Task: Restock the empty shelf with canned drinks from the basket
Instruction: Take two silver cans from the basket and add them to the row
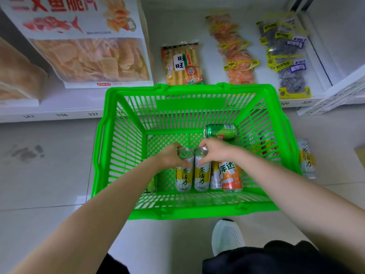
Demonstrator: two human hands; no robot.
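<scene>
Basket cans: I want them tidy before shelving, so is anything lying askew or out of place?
Yes. A green can lies on its side at the far end of the green basket, and tea cans stand outside it on the floor. No spill shows.

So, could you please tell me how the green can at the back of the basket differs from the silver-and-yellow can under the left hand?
The green can lies on its side, while the silver-and-yellow can stands upright. The green can is untouched, whereas the left hand grips the silver-and-yellow can at its top. The green can sits at the far side of the basket, the silver-and-yellow can near the front wall. Both are drink cans inside the basket.
</scene>
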